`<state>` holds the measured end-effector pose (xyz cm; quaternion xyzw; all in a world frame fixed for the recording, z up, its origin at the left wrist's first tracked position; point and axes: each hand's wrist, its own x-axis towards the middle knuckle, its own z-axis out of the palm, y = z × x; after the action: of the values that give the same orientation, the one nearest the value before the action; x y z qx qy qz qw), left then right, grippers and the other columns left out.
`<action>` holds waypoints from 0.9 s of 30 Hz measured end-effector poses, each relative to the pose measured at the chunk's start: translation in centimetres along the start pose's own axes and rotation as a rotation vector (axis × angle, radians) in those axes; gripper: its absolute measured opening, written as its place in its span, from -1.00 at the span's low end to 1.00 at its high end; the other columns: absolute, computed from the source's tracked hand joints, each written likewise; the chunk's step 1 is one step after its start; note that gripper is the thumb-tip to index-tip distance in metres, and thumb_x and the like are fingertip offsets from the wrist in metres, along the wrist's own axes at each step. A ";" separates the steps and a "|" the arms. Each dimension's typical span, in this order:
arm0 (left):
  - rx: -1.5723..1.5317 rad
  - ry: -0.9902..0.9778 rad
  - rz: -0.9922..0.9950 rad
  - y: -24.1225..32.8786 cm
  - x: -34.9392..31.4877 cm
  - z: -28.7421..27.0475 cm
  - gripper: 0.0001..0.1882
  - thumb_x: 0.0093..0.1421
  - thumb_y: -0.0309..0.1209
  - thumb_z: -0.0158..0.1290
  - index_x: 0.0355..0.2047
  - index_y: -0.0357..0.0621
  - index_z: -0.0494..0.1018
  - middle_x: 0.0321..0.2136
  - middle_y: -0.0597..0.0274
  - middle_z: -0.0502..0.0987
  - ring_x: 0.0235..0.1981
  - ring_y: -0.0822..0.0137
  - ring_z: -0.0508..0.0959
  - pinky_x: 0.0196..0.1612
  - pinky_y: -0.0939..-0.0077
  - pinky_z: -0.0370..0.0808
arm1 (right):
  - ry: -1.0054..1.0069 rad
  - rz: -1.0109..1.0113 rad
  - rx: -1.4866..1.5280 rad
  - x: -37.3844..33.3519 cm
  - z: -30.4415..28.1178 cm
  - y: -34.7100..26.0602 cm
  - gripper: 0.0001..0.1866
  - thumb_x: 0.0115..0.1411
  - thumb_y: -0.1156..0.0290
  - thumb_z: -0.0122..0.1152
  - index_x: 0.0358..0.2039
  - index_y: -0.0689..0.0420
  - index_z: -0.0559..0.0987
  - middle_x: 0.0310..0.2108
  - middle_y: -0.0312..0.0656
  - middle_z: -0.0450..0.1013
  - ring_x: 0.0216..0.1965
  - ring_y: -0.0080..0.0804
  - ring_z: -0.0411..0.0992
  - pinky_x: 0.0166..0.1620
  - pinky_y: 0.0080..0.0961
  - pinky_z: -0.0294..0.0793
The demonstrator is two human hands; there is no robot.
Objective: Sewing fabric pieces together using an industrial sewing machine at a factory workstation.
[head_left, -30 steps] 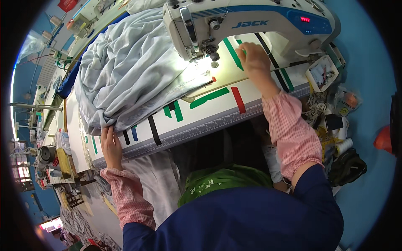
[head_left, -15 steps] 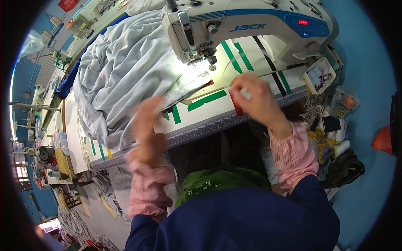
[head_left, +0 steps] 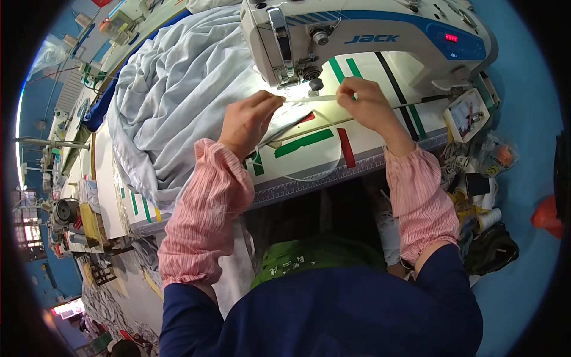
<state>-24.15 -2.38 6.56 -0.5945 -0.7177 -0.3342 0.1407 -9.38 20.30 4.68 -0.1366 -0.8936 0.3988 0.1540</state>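
A narrow white strip (head_left: 310, 98) runs nearly level between my two hands, just in front of the sewing machine's needle area. My left hand (head_left: 248, 122) pinches its left end with the fingertips. My right hand (head_left: 367, 106) is closed on the other end, and a thin pale loop (head_left: 340, 156) of what seems the same strip hangs down over the table edge. Beyond the hands stands the white and blue sewing machine (head_left: 372, 27), its lamp lit. A large heap of light grey fabric (head_left: 178, 89) lies left of the needle, one edge reaching under my left hand.
Green tape (head_left: 304, 143), red tape (head_left: 346, 147) and black tape mark the white table. A ruler strip (head_left: 380, 165) follows its front edge. At the right sit a small tray of bits (head_left: 467, 116) and thread spools (head_left: 489, 219). More machines stand far left.
My left hand, blurred before, has risen up and right toward the needle. My right hand has moved slightly up. The white strip is now stretched between them. The view has shifted a little.
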 end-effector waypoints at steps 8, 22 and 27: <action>0.189 -0.256 0.110 -3.8 -2.7 1.0 -0.69 0.07 -0.56 0.09 -0.15 -0.05 0.57 -0.32 0.29 0.51 -0.39 0.28 0.60 -0.41 0.45 0.56 | 0.300 -0.217 -0.431 1.6 3.3 2.3 -0.85 -0.01 0.53 0.19 -0.59 0.17 0.38 -0.48 -0.16 0.36 -0.30 -0.14 0.38 -0.25 -0.25 0.45; 0.157 -0.303 -0.032 -3.8 -2.9 1.4 -0.72 0.15 -0.48 -0.02 -0.13 -0.02 0.53 -0.31 0.23 0.42 -0.36 0.23 0.57 -0.34 0.32 0.52 | 0.007 -0.534 -0.421 -8.4 10.8 -8.8 -0.77 0.03 0.30 0.28 -0.50 0.11 0.41 -0.52 -0.24 0.29 -0.48 -0.32 0.38 -0.45 -0.39 0.38; 0.137 -0.315 -0.020 -3.7 -2.7 1.2 -0.75 0.16 -0.48 -0.02 -0.15 -0.09 0.52 -0.30 0.19 0.42 -0.36 0.18 0.57 -0.35 0.31 0.52 | -0.030 -0.472 -0.656 -7.2 5.9 -3.8 -0.87 0.04 0.48 0.13 -0.56 0.05 0.36 -0.58 -0.22 0.31 -0.57 -0.31 0.42 -0.55 -0.34 0.43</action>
<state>-26.76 -3.91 2.87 -0.6214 -0.7578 -0.1886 0.0632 -5.49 11.22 2.63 0.0365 -0.9824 0.0483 0.1766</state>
